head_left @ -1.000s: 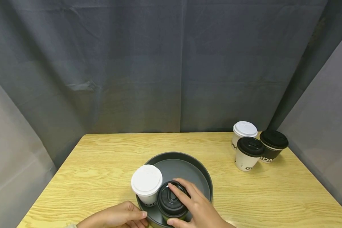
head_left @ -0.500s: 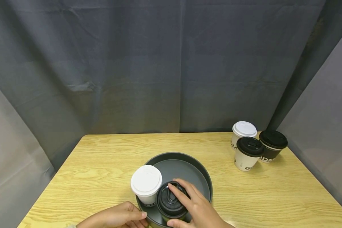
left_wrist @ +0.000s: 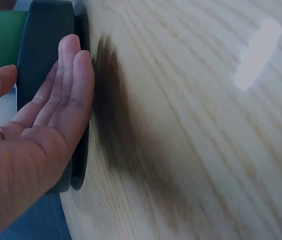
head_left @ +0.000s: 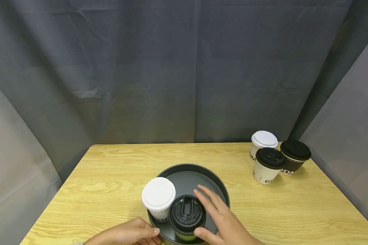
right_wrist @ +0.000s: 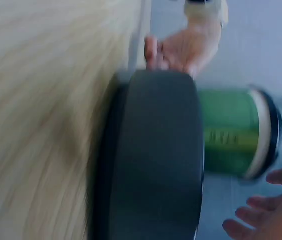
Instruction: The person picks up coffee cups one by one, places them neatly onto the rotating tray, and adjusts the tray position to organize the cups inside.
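Two cups (head_left: pixel 158 194) occupy the tray (head_left: pixel 191 180), left hand (head_left: pixel 130 233) gripping its near-left edge, right hand (head_left: pixel 224 224) empty, fingers spread; three others (head_left: pixel 268 166) remain at the table's (head_left: pixel 110 183) far-right corner.

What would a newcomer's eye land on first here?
Probably the round, dark grey pan low in the head view's middle, holding a white-lidded white paper cup and a green paper cup with a glossy black lid. The left hand pinches its near-left rim; the right hand spreads beside the green cup. Next, three lidded paper cups grouped at the wood-grain table's far right.
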A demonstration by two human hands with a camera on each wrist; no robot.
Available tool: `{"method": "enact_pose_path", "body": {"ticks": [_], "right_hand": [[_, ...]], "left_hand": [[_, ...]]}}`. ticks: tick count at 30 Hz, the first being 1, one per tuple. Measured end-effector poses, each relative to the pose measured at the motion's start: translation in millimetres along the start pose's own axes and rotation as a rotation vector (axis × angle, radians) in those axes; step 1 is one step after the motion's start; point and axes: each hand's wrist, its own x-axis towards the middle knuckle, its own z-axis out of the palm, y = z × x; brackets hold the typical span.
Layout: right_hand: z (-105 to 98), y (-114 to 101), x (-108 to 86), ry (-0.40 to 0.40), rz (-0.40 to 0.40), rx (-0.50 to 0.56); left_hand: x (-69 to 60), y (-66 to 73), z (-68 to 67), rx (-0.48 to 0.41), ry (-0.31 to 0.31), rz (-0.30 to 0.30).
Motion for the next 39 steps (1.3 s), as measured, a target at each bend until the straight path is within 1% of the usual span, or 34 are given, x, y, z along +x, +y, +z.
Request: {"method": "enact_pose_path", "body": {"ticks": [4, 5, 9, 11, 14, 17, 22, 23, 26, 28, 32, 34, 36, 38, 39], "right_hand": [[-12.8, 20.4, -11.9, -0.041, 0.085, -0.006], [-15.3, 26.1, -15.1, -0.052, 0.106, -0.015], [-22.5, 50.1, -25.1, -0.083, 0.153, -0.079], [-25.0, 61.1, -28.0, -0.101, 0.152, -0.126], [-27.0, 73.7, -31.5, -0.140, 0.164, -0.188], [-27.1, 80.5, -34.2, -0.176, 0.161, -0.199], [-26.2, 82.3, -36.1, -0.195, 0.154, -0.187], [-26.4, 81.9, -36.0, -0.195, 0.155, -0.191], [-28.2, 80.1, -35.7, -0.207, 0.160, -0.199], [-30.5, 78.1, -35.9, -0.234, 0.170, -0.205], [-35.4, 71.9, -37.9, -0.297, 0.187, -0.209], [-36.9, 68.6, -39.8, -0.313, 0.166, -0.217], [-36.1, 65.7, -43.2, -0.301, 0.110, -0.268], [-33.4, 62.9, -47.9, -0.266, 0.042, -0.338], [-32.3, 61.2, -49.8, -0.262, 0.016, -0.366]], "left_hand": [[1.4, 0.8, 8.1, 0.012, 0.000, 0.012], [1.7, 1.3, 10.4, 0.002, -0.006, 0.004], [3.3, 2.4, 19.3, -0.051, -0.038, 0.009], [3.7, 2.5, 22.5, -0.076, -0.054, 0.014], [4.3, 1.9, 25.6, -0.097, -0.056, 0.016], [4.6, 0.3, 27.3, -0.115, -0.062, 0.010], [5.0, -1.9, 27.5, -0.141, -0.092, 0.006], [5.1, -2.3, 27.3, -0.138, -0.088, 0.007], [5.1, -3.3, 26.1, -0.124, -0.062, 0.009], [4.9, -4.1, 24.2, -0.109, -0.034, 0.009], [3.1, -4.0, 16.2, -0.062, 0.015, -0.012], [1.8, -3.9, 10.6, -0.037, 0.030, -0.028], [0.1, -3.4, 4.2, -0.028, 0.042, -0.043], [-1.8, -3.8, -1.6, -0.050, 0.059, -0.068], [-2.7, -4.3, -4.5, -0.069, 0.068, -0.081]]}}
